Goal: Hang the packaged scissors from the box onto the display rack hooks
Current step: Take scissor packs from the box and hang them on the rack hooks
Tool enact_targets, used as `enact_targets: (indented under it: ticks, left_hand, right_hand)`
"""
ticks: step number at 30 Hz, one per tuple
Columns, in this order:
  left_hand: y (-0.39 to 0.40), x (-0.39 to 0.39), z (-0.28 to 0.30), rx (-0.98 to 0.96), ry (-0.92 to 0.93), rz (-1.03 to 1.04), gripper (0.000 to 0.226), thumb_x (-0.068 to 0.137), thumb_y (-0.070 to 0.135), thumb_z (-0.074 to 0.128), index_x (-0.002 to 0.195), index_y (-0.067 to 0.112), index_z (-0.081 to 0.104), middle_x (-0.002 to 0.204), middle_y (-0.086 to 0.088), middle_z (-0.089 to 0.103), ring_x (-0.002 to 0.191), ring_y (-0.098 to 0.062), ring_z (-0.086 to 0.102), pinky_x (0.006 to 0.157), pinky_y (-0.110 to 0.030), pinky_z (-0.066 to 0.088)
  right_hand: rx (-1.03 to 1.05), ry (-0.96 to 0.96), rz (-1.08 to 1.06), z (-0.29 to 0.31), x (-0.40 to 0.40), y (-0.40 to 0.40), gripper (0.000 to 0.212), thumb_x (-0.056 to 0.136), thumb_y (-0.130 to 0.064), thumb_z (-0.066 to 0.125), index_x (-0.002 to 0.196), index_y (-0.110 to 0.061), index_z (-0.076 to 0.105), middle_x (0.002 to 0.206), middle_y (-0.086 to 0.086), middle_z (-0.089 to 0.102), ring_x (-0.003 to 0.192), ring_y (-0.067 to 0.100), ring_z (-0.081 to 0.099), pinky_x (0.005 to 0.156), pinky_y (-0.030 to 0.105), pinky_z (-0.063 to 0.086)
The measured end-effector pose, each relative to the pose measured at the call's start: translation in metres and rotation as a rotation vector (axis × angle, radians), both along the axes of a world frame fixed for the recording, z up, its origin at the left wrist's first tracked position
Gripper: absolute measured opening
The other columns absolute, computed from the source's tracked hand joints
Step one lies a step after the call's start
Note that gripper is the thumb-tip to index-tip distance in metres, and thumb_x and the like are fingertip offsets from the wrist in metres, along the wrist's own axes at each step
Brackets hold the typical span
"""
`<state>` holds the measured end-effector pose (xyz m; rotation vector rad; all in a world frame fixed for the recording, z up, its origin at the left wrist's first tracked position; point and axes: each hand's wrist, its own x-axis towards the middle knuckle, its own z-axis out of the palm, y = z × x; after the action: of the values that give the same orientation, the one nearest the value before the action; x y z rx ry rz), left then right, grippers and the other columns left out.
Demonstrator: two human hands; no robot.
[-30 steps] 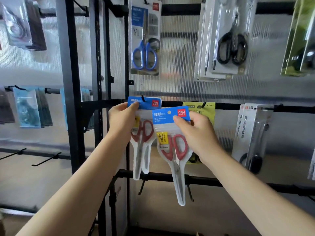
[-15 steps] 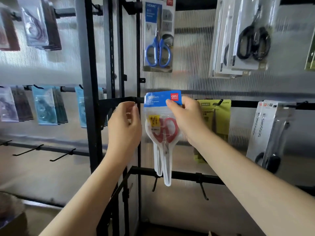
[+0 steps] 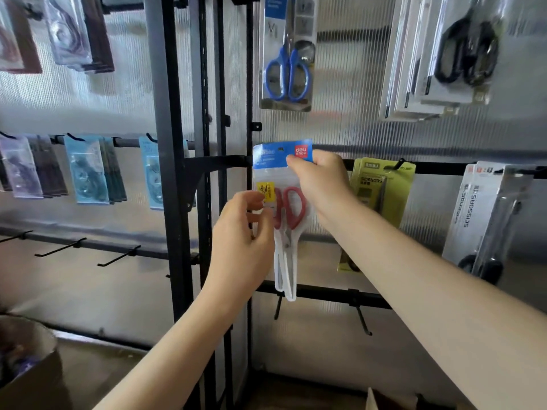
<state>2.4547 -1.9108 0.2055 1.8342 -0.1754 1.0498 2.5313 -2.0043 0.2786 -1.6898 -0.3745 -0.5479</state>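
A clear package of red-handled scissors (image 3: 293,208) with a blue header card hangs against the black middle rail (image 3: 213,162) of the display rack. My right hand (image 3: 322,184) pinches the right corner of that blue header. Lower down, my left hand (image 3: 239,235) hovers in front of the package's left edge with its fingers loosely curled and nothing in them. A second identical package sits directly behind the front one and is mostly hidden. The hook itself is covered by the header.
Blue-handled scissors (image 3: 287,69) and black-handled packs (image 3: 444,63) hang above. A yellow pack (image 3: 381,190) and white packs (image 3: 485,214) hang to the right. Bare hooks (image 3: 118,255) stick out at lower left and below (image 3: 362,321). A cardboard box (image 3: 32,371) sits at bottom left.
My right hand carried its package left and up in front of the hanging one. My left hand let go of the first package's header and dropped lower.
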Motion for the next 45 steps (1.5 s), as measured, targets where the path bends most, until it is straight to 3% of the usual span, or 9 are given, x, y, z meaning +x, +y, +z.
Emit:
enact_targets:
  ticks: [6, 14, 19, 25, 30, 34, 39, 42, 45]
  left_hand:
    - [-0.004, 0.002, -0.009, 0.095, -0.024, 0.034, 0.017, 0.093, 0.019, 0.053, 0.098, 0.035, 0.049, 0.103, 0.011, 0.057, 0.092, 0.005, 0.055, 0.073, -0.008, 0.047]
    - [-0.001, 0.005, -0.018, 0.231, 0.015, 0.138, 0.025, 0.092, 0.02, 0.054, 0.117, 0.017, 0.054, 0.109, 0.012, 0.05, 0.094, -0.001, 0.049, 0.072, -0.005, 0.04]
    - [0.002, 0.012, -0.029, 0.456, -0.01, 0.3, 0.029, 0.086, 0.026, 0.051, 0.11, 0.012, 0.059, 0.106, -0.004, 0.061, 0.095, -0.025, 0.056, 0.076, -0.038, 0.047]
    - [0.002, 0.014, -0.041, 0.584, 0.045, 0.359, 0.028, 0.085, 0.023, 0.059, 0.11, 0.011, 0.061, 0.106, -0.006, 0.063, 0.093, -0.03, 0.058, 0.073, -0.036, 0.041]
    - [-0.008, 0.014, -0.049, 0.637, 0.099, 0.363, 0.029, 0.086, 0.027, 0.054, 0.11, 0.013, 0.061, 0.107, -0.006, 0.063, 0.099, -0.032, 0.056, 0.076, -0.039, 0.041]
    - [-0.028, 0.013, -0.06, 0.661, 0.136, 0.323, 0.033, 0.091, 0.029, 0.056, 0.121, 0.016, 0.056, 0.12, -0.003, 0.056, 0.113, -0.027, 0.048, 0.088, -0.039, 0.038]
    - [-0.073, 0.015, -0.103, 0.761, 0.161, 0.26, 0.03, 0.086, 0.027, 0.061, 0.113, 0.014, 0.06, 0.112, -0.007, 0.06, 0.104, -0.032, 0.053, 0.081, -0.041, 0.042]
    - [-0.112, 0.015, -0.147, 0.845, 0.216, 0.169, 0.031, 0.08, 0.025, 0.067, 0.108, 0.012, 0.062, 0.107, -0.01, 0.061, 0.096, -0.036, 0.056, 0.074, -0.042, 0.045]
    - [-0.157, 0.01, -0.192, 0.904, 0.322, 0.052, 0.034, 0.087, 0.028, 0.059, 0.118, 0.016, 0.057, 0.12, -0.007, 0.056, 0.109, -0.033, 0.052, 0.085, -0.042, 0.042]
  right_hand:
    - [0.045, 0.033, 0.011, 0.004, 0.002, 0.005, 0.033, 0.084, -0.022, 0.06, 0.095, 0.009, 0.062, 0.097, 0.025, 0.066, 0.094, 0.04, 0.064, 0.077, 0.042, 0.056]
    - [0.016, 0.033, -0.023, 0.005, 0.0, 0.001, 0.022, 0.086, -0.018, 0.059, 0.093, 0.002, 0.065, 0.096, 0.016, 0.07, 0.092, 0.032, 0.066, 0.081, 0.048, 0.055]
    - [-0.013, 0.041, -0.058, -0.002, 0.011, -0.003, 0.013, 0.086, -0.022, 0.062, 0.083, -0.009, 0.065, 0.087, 0.009, 0.067, 0.085, 0.026, 0.066, 0.065, 0.031, 0.048]
    - [-0.045, 0.035, -0.082, -0.012, 0.023, -0.005, 0.02, 0.087, -0.028, 0.062, 0.072, -0.015, 0.06, 0.072, 0.003, 0.059, 0.072, 0.022, 0.058, 0.06, 0.03, 0.042]
    - [-0.11, 0.003, -0.128, -0.037, 0.02, -0.017, 0.027, 0.088, -0.038, 0.062, 0.085, -0.012, 0.069, 0.077, 0.0, 0.064, 0.074, 0.016, 0.06, 0.058, 0.023, 0.041]
    - [-0.192, -0.095, -0.198, -0.073, 0.001, -0.048, 0.027, 0.088, -0.042, 0.059, 0.091, -0.017, 0.067, 0.082, -0.006, 0.064, 0.077, 0.009, 0.059, 0.061, 0.023, 0.045]
    - [-0.522, -0.256, -0.272, -0.173, -0.034, -0.126, 0.024, 0.089, -0.036, 0.06, 0.098, -0.015, 0.067, 0.09, -0.003, 0.065, 0.085, 0.013, 0.06, 0.073, 0.03, 0.048]
    - [-0.704, -0.192, -0.35, -0.242, -0.049, -0.188, 0.029, 0.085, -0.035, 0.058, 0.098, -0.012, 0.069, 0.089, 0.0, 0.066, 0.085, 0.019, 0.061, 0.073, 0.029, 0.045]
    - [-0.875, -0.06, -0.407, -0.304, -0.065, -0.25, 0.031, 0.083, -0.036, 0.059, 0.096, -0.01, 0.07, 0.085, 0.001, 0.066, 0.081, 0.024, 0.061, 0.071, 0.031, 0.045]
